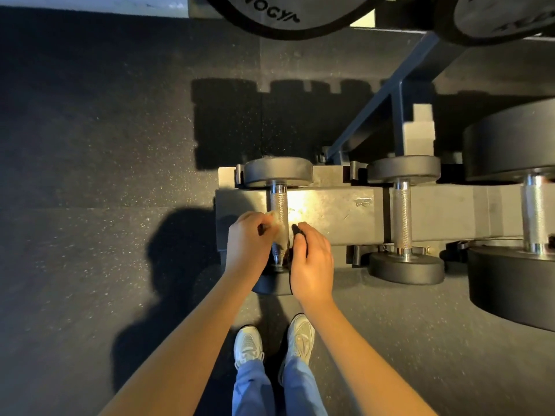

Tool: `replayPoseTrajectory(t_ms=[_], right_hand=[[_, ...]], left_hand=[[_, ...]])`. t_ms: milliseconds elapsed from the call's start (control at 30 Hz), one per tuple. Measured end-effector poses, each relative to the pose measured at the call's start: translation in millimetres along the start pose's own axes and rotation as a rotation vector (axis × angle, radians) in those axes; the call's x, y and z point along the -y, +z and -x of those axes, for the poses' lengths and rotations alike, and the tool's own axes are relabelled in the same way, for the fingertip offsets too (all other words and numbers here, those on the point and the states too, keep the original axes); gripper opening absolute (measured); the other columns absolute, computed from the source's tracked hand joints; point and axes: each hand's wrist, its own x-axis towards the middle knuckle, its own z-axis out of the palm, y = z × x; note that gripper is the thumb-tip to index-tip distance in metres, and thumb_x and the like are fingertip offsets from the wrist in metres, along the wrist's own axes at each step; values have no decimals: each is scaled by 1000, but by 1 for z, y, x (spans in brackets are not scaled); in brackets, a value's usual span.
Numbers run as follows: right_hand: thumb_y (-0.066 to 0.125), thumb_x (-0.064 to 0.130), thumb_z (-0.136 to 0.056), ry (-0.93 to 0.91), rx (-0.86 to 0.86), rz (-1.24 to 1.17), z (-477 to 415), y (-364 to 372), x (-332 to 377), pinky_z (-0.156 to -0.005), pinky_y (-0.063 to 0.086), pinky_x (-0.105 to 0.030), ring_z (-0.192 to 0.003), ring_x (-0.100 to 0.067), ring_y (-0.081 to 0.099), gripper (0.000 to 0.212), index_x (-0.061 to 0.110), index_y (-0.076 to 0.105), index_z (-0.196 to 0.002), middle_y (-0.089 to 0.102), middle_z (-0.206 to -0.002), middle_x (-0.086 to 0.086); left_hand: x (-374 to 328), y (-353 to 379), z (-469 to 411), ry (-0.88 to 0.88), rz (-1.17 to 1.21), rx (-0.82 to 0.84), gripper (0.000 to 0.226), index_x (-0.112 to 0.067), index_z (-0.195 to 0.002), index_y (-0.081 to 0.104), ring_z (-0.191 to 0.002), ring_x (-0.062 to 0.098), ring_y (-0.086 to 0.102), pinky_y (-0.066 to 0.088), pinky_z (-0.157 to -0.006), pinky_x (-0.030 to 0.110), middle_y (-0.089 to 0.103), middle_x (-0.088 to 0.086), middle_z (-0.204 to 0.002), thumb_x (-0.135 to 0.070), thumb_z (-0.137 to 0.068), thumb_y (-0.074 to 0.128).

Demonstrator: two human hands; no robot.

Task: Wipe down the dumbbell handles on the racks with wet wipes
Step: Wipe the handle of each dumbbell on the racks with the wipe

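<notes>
My left hand point(249, 238) has its fingers curled and pinches a pale wet wipe point(280, 232), which lies against the left side of the near half of the dumbbell handle point(278, 205). My right hand point(312, 265) sits just on the other side of that handle, fingers curled in toward it. The fingertips are in shadow, so I cannot tell whether they grip the wipe, the handle or nothing.

The handle is knurled metal and runs from near to far. Its far weight point(277, 171) rests on the far rail of the rack point(330, 211), and its near weight is mostly hidden under my hands and wrists. This dumbbell is the leftmost on the rack.

To its right, well apart, lies a second small dumbbell point(402, 217) in the same direction. Further right, at the picture's edge, is a much bigger dumbbell point(534, 214). Warm light falls on the rack between the first two handles.

Near me on the dark speckled floor point(105, 175) stand my pale shoes point(247, 343) below blue trouser legs. My shadow lies on the floor to the left
</notes>
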Motion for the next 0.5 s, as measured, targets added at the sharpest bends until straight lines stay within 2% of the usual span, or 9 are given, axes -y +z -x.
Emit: replayPoseTrajectory(t_ms=[167, 267, 367, 433, 500], right_hand=[[31, 34, -94, -3, -22, -11, 0, 1, -2, -104, 38, -38, -118, -9, 46, 47, 14, 57, -127, 60, -124, 2], [32, 33, -94, -11, -36, -22, -1, 2, -3, -104, 39, -37, -116, -7, 45, 46, 14, 58, -126, 60, -123, 3], [29, 40, -93, -15, -45, -20, -1, 3, -4, -103, 39, -37, -115, -5, 45, 50, 15, 58, -126, 60, -122, 3], [24, 46, -90, -27, -55, -23, 0, 4, -4, -102, 39, -37, -115, -6, 45, 57, 15, 59, -124, 60, -121, 4], [22, 47, -89, -30, -65, -29, 1, 4, -4, -101, 40, -39, -115, -8, 46, 59, 15, 59, -123, 61, -120, 5]], left_hand=[[-15, -11, -15, -56, 154, -8, 1, -19, -91, 62, -75, 5, 59, 46, -69, 16, 62, -6, -82, -20, -90, 62], [-24, -8, -23, -3, 121, -61, 19, -21, -73, 56, -65, 9, 55, 46, -63, 22, 60, -1, -72, -15, -92, 58], [-16, -3, -14, 10, 118, -64, 8, -14, -91, 64, -72, 6, 56, 42, -63, 11, 61, -4, -81, -17, -93, 56], [-4, -1, -3, 23, 97, -41, 14, -14, -105, 64, -83, 4, 57, 42, -73, 10, 60, -5, -95, -16, -93, 57], [2, -1, 0, 47, 80, -29, 16, -13, -106, 64, -83, 0, 56, 42, -74, 10, 61, -4, -98, -15, -92, 57]])
